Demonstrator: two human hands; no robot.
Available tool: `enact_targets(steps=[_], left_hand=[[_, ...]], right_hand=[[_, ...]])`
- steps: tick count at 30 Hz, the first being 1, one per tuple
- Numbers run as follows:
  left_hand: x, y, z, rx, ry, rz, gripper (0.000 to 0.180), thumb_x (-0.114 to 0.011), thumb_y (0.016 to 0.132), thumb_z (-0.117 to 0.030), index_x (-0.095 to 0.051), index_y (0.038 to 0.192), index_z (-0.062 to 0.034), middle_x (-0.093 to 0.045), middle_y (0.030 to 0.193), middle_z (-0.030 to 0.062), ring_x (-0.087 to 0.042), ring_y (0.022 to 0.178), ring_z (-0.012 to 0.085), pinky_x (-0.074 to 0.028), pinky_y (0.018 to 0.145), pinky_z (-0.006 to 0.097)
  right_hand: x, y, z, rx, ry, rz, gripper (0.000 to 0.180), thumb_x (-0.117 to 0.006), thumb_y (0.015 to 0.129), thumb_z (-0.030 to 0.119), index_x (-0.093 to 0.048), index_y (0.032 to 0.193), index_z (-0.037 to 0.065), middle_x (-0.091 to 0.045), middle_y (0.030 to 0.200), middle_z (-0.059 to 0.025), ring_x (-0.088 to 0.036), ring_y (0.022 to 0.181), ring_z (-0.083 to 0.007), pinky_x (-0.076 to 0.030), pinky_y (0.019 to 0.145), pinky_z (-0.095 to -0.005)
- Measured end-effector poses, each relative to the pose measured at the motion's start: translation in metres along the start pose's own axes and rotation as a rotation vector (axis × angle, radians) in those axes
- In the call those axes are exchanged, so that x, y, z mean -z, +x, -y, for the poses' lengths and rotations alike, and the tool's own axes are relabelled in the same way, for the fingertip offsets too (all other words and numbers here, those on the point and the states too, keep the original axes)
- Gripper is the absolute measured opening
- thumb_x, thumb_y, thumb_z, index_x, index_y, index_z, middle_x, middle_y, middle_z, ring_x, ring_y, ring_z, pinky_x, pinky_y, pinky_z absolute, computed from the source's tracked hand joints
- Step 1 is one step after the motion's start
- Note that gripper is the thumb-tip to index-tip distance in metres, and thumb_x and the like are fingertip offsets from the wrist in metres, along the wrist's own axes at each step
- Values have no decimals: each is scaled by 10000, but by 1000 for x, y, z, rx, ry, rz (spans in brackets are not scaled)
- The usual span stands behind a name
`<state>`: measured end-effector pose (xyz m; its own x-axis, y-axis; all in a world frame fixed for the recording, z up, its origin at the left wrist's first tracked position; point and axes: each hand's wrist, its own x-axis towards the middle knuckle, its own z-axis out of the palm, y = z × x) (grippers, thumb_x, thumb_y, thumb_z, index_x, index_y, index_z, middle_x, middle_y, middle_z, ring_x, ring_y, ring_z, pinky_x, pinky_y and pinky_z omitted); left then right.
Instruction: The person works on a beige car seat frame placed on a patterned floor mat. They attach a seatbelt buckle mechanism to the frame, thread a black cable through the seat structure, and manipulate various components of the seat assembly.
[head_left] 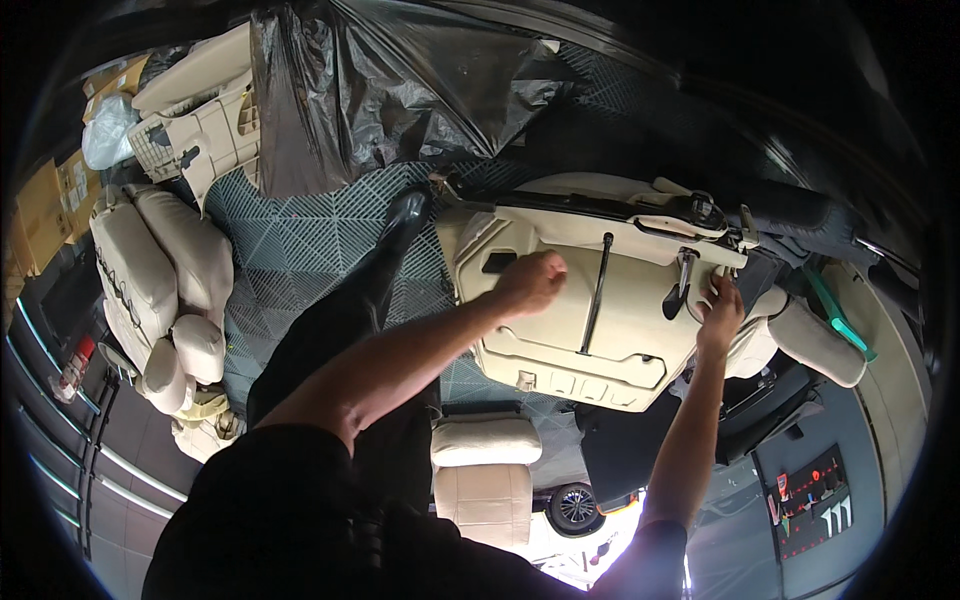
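A beige car seat (555, 345) lies in front of me with its hard back panel facing up. Across the panel runs a slim black bar (597, 295), and a black lever (678, 290) sits to its right. My left hand (533, 284) is over the panel's left half, its fingers curled closed; what they hold, if anything, is hidden. At the panel's right edge, my right hand (721, 304) has its fingers pinched together beside a metal bracket (746, 230). I cannot make out what is between them.
More beige seats (165, 260) stand at the left, near cardboard boxes (45, 215). Black plastic sheeting (390, 95) covers something ahead. Grey-green grid tiles (290, 235) form the floor. A green strip-shaped object (838, 315) and a tool board (815, 500) are at the right.
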<state>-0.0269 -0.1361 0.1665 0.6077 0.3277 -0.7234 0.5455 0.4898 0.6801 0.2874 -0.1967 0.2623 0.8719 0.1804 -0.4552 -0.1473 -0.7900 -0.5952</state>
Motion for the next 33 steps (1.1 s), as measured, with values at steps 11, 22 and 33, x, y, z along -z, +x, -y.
enact_targets(steps=[11, 22, 33], left_hand=[[154, -44, 118, 160, 411, -138, 252, -583, 918, -272, -653, 983, -39, -682, 917, 130, -666, 878, 319, -517, 777, 390], [147, -33, 112, 81, 278, -185, 250, -552, 909, -251, -641, 980, -28, -685, 894, 163, -667, 860, 331, -515, 767, 406], [137, -44, 95, 106, 247, -152, 253, -575, 923, -245, -645, 1005, -16, -697, 924, 129, -674, 891, 275, -515, 794, 370]], right_hand=[[61, 56, 90, 97, 253, -121, 360, -464, 1002, 353, -607, 1160, 63, -646, 1178, -74, -580, 1077, -201, -418, 930, -387], [85, 18, 224, 369, 779, 484, 315, -419, 1030, 276, -581, 882, 50, -648, 1140, -191, -573, 1131, -325, -400, 1031, -491], [166, 1, 150, 270, 633, 49, 180, -492, 1008, 251, -560, 956, 93, -542, 778, -8, -472, 659, -151, -451, 717, -321]])
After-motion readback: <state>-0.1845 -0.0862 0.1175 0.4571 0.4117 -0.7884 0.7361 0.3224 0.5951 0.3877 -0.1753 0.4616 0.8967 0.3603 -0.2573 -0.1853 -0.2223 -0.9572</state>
